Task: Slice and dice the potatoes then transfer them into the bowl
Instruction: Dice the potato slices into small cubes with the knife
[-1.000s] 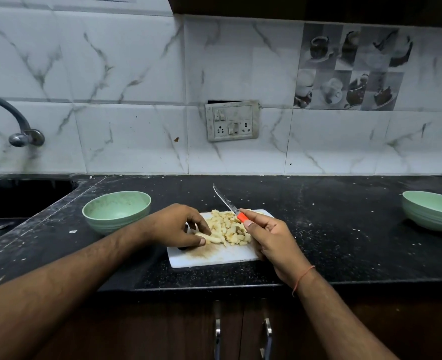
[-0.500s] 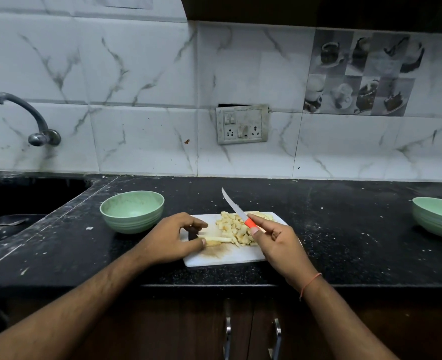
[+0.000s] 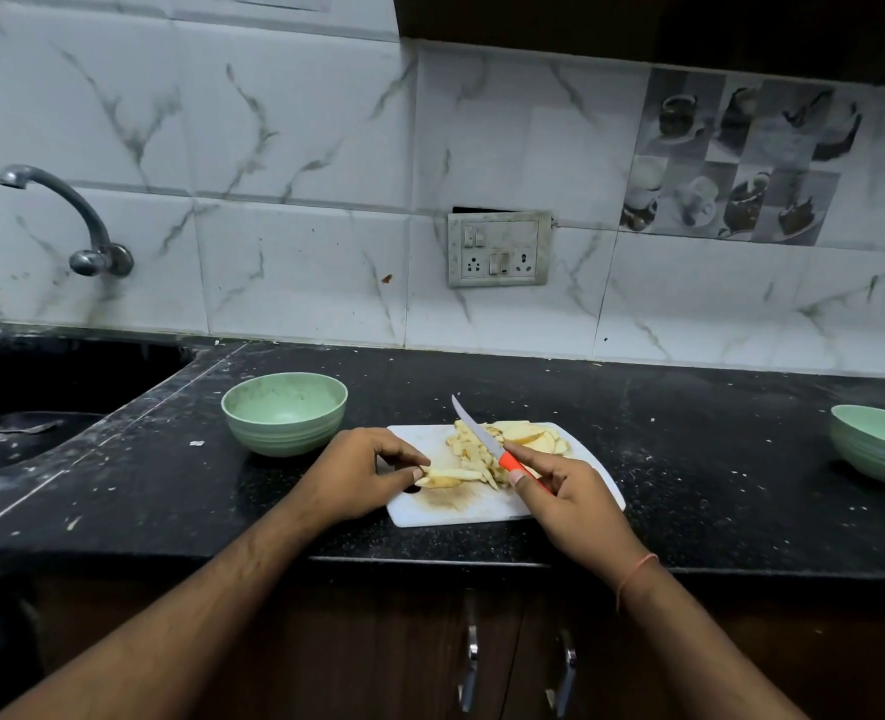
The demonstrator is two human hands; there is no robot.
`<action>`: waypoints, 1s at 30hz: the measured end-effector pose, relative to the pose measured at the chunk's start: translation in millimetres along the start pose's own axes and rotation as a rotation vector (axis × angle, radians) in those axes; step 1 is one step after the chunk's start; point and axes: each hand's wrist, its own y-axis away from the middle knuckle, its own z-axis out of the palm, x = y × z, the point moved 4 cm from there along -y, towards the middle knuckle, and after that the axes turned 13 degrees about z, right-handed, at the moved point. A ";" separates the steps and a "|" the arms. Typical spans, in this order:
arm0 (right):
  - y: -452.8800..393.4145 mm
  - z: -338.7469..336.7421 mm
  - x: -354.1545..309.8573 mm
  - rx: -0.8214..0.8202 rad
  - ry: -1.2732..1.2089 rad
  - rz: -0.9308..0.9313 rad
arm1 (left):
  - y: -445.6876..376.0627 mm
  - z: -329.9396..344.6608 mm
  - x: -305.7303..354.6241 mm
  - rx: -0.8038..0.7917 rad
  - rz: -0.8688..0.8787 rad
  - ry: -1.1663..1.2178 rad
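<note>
A white cutting board lies on the black counter. On it sit a pile of diced potato, flat potato slices at the back right, and a few potato strips at the front left. My left hand pinches the left end of those strips. My right hand grips the orange handle of a knife, whose blade points up and away over the diced pile. A green bowl stands just left of the board.
A second green bowl stands at the right edge of the counter. The sink with a tap lies at the far left. A socket panel is on the tiled wall. Cabinet handles hang below the counter edge.
My left hand has drawn a few strips out to the front left of the pile and now pinches their end. The knife stays raised over the pile. The view has shifted slightly.
</note>
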 end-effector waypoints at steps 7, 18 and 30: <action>-1.8 -1.6 -2.1 -0.016 -0.074 0.017 | -4.5 -6.8 12.2 0.011 0.074 -0.037; 0.0 -7.1 -4.8 -0.007 -0.165 0.085 | -58.5 15.5 48.9 -0.429 0.148 -0.509; 2.5 -10.0 -8.3 -0.017 -0.167 0.085 | -46.3 -3.7 32.7 -0.384 0.064 -0.419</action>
